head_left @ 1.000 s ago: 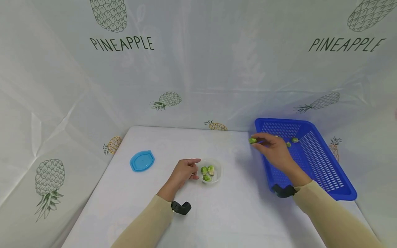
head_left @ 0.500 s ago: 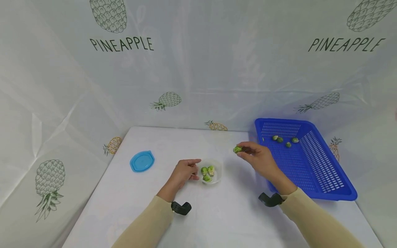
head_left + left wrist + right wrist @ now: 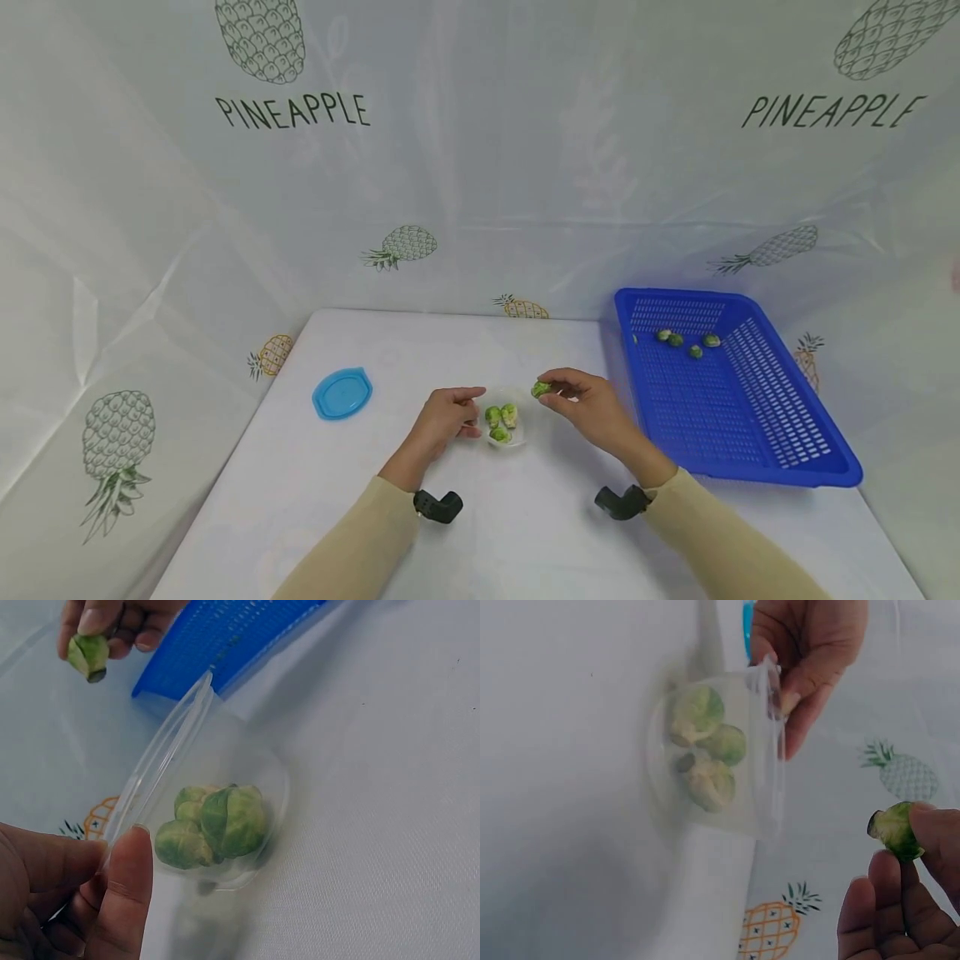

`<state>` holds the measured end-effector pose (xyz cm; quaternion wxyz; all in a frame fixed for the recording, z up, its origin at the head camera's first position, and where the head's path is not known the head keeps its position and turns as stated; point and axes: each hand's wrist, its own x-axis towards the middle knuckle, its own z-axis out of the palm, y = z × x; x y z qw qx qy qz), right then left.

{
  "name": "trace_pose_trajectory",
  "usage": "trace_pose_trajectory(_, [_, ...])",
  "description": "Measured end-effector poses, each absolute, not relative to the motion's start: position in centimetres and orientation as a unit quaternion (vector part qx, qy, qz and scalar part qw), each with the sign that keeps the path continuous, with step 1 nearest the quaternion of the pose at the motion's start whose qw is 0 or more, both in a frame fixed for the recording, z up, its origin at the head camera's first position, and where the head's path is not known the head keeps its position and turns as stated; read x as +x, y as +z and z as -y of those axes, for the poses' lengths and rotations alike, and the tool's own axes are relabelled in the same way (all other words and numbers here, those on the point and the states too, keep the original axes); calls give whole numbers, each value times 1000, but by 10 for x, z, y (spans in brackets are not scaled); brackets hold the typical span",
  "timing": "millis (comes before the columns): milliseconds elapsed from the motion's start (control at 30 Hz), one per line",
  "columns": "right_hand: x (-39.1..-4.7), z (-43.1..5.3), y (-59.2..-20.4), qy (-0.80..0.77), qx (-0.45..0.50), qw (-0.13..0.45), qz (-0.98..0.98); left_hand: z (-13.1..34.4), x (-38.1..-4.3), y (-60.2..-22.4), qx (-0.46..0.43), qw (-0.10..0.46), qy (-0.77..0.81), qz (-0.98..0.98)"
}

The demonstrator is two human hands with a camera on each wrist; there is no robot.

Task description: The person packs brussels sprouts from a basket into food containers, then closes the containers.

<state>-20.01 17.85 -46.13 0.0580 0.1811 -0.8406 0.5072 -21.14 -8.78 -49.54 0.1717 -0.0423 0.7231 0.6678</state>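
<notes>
My right hand [image 3: 592, 408] pinches a Brussels sprout [image 3: 895, 831] between thumb and fingers, raised just right of a clear plastic container [image 3: 240, 750]. Three more Brussels sprouts [image 3: 236, 821] lie together on the container's floor. At the container's left side, my left hand [image 3: 444, 417] grips the rim between thumb and fingers, as both wrist views show. The held sprout is apart from the container, higher than its rim in the left wrist view.
A blue perforated basket [image 3: 712, 417] stands on the right of the white table [image 3: 510, 525], with several Brussels sprouts [image 3: 675, 340] near its far end. A light-blue lid [image 3: 342, 393] lies at the left. Pineapple-printed sheeting [image 3: 480, 167] rises behind the table.
My right hand has carried the Brussels sprout from over the basket's left edge leftward and nearer to me, to beside the container. My left hand stays on the container.
</notes>
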Motion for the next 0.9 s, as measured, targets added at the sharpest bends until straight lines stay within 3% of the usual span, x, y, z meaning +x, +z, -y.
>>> trace_pose_trajectory(400, [-201,-161,-487,476,172,16,862,87,-213,-498,-47,167,664,-727])
trace_pose_trajectory(900, [-204,-156,-498,439,197,22,876,87,-213,-498,-45,169,665,-726])
